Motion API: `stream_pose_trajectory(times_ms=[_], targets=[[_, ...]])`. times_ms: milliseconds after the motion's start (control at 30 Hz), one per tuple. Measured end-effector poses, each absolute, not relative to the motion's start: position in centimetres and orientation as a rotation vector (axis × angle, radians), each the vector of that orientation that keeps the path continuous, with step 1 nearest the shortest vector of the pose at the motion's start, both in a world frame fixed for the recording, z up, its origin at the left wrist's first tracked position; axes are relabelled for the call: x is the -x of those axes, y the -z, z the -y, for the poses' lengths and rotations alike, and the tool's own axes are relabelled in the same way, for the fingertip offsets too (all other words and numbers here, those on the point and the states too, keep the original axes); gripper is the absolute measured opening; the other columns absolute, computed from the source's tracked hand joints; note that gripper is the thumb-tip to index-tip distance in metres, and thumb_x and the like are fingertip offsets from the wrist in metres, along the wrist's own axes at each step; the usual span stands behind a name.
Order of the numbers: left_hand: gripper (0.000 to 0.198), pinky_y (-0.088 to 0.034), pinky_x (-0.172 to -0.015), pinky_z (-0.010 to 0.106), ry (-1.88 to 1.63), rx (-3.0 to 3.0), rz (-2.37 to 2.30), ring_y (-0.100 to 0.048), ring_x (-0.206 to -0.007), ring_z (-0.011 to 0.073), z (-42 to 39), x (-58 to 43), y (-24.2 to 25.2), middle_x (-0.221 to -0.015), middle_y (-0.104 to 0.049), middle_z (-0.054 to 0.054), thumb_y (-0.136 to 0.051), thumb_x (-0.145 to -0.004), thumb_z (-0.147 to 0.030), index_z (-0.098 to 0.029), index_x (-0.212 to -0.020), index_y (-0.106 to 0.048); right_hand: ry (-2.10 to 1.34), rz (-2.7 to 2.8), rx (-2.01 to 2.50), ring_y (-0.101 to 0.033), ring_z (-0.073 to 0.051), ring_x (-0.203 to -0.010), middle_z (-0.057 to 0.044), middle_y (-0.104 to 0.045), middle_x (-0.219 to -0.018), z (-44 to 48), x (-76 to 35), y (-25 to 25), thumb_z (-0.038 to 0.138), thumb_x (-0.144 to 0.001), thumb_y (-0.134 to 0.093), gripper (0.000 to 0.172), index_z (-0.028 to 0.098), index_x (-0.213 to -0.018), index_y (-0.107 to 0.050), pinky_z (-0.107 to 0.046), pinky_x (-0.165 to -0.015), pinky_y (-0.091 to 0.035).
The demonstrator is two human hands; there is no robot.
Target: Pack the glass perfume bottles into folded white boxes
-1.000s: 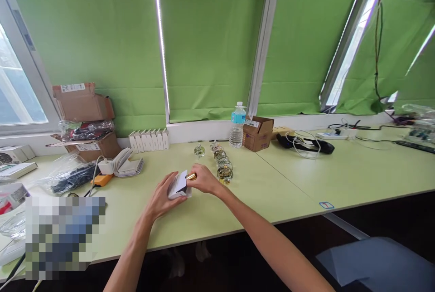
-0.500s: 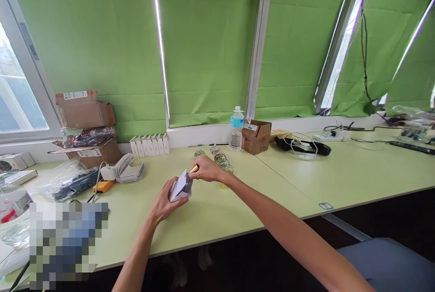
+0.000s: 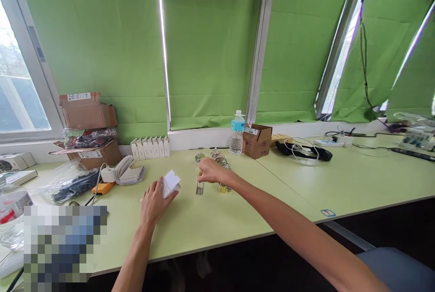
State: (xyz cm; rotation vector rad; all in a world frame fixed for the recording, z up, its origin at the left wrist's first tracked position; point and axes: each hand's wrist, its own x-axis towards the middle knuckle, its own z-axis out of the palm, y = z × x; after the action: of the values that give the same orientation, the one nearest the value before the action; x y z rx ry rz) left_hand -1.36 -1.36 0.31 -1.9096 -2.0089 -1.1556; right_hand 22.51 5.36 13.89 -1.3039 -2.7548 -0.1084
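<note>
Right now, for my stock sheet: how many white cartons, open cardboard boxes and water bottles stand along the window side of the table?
white cartons: 6
open cardboard boxes: 3
water bottle: 1
Total: 10

Daylight blows out the window (image 3: pixel 20 74) to near white (quite harsh), and thin bright slits edge the green blinds (image 3: pixel 210 47) to its right. Lines bow toward the frame edges, and a coarse pixelated patch (image 3: pixel 64 246) sits below the window.
</note>
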Motion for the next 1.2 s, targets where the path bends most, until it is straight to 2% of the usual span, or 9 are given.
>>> stream_pose_trajectory(times_ms=[67,167,300,433,533,600,800,1067,1200], targets=[[0.066,-0.040,-0.099,0.051,1.097,1.898,1.958,-0.058,-0.114,0.0368,1.1,1.8,0.1,-0.125,-0.062,0.016,-0.062,-0.080,-0.060,-0.022,-0.132,-0.051,0.120,2.822,1.346,-0.064,-0.017,-0.080,-0.006,-0.068,-0.089,-5.4,-22.1,-13.1,0.034,-0.088,-0.068,0.023,0.011,-0.089,-0.068,-0.030,-0.070,-0.051],[0.058,-0.033,-0.107,0.054,1.049,1.908,1.862,-0.057,-0.114,0.0369,1.0,2.1,0.4,-0.124,-0.063,0.017,-0.062,-0.081,-0.059,-0.020,-0.124,-0.058,0.110,2.911,1.386,-0.065,-0.019,-0.092,-0.007,-0.066,-0.108,-5.2,-21.5,-12.2,0.036,-0.095,-0.061,0.027,0.013,-0.109,-0.063,-0.038,-0.081,-0.055],[0.049,-0.028,-0.112,0.054,1.051,1.943,1.724,-0.054,-0.120,0.0358,1.3,1.2,0.0,-0.121,-0.064,0.018,-0.055,-0.088,-0.057,-0.018,-0.115,-0.062,0.104,2.980,1.387,-0.066,-0.020,-0.095,-0.008,-0.066,-0.111,-4.8,-20.4,-11.6,0.035,-0.095,-0.062,0.027,0.013,-0.111,-0.063,-0.039,-0.083,-0.056],[0.041,-0.044,-0.100,0.043,1.021,2.120,1.573,-0.061,-0.110,0.0280,1.9,-1.0,-0.5,-0.114,-0.068,0.010,-0.055,-0.089,-0.057,-0.023,-0.111,-0.062,0.113,2.980,1.349,-0.067,-0.021,-0.095,-0.009,-0.070,-0.103,-4.2,-18.9,-11.4,0.037,-0.090,-0.068,0.028,0.011,-0.101,-0.068,-0.039,-0.084,-0.054],[0.049,-0.048,-0.091,0.041,0.981,2.233,1.520,-0.063,-0.104,0.0278,2.2,-2.4,-0.4,-0.110,-0.069,0.008,-0.063,-0.081,-0.063,-0.023,-0.111,-0.062,0.109,2.942,1.330,-0.068,-0.026,-0.099,-0.014,-0.072,-0.098,-3.6,-17.9,-11.2,0.035,-0.080,-0.076,0.030,0.009,-0.095,-0.071,-0.035,-0.084,-0.053],[0.049,-0.049,-0.088,0.041,0.955,2.284,1.522,-0.064,-0.100,0.0280,2.2,-2.8,-0.2,-0.106,-0.069,0.008,-0.064,-0.080,-0.064,-0.022,-0.106,-0.062,0.100,2.927,1.338,-0.067,-0.026,-0.101,-0.013,-0.071,-0.103,-3.3,-17.4,-11.2,0.036,-0.083,-0.073,0.032,0.009,-0.100,-0.070,-0.037,-0.086,-0.053],[0.029,-0.048,-0.075,0.035,0.919,2.384,1.615,-0.064,-0.085,0.0241,2.2,-3.1,-0.2,-0.088,-0.068,0.005,-0.055,-0.090,-0.051,-0.023,-0.088,-0.062,0.014,2.945,1.369,-0.064,-0.022,-0.101,-0.008,-0.063,-0.118,-3.2,-17.1,-11.1,0.034,-0.095,-0.061,0.028,0.015,-0.117,-0.061,-0.042,-0.087,-0.054],[0.030,-0.046,-0.070,0.032,0.978,2.424,1.747,-0.065,-0.082,0.0232,2.6,-3.2,-0.9,-0.088,-0.069,0.006,-0.046,-0.094,-0.046,-0.022,-0.090,-0.063,-0.116,2.821,1.307,-0.065,-0.021,-0.097,-0.008,-0.066,-0.112,-3.5,-18.7,-12.9,0.033,-0.093,-0.063,0.028,0.015,-0.114,-0.063,-0.038,-0.083,-0.055],[0.032,-0.045,-0.069,0.031,1.025,2.424,1.823,-0.066,-0.082,0.0229,2.6,-3.2,-0.8,-0.089,-0.071,0.005,-0.045,-0.094,-0.048,-0.022,-0.100,-0.063,-0.117,2.705,1.299,-0.065,-0.024,-0.102,-0.009,-0.068,-0.110,-3.5,-20.7,-13.9,0.033,-0.090,-0.066,0.033,0.015,-0.117,-0.063,-0.036,-0.085,-0.053]])
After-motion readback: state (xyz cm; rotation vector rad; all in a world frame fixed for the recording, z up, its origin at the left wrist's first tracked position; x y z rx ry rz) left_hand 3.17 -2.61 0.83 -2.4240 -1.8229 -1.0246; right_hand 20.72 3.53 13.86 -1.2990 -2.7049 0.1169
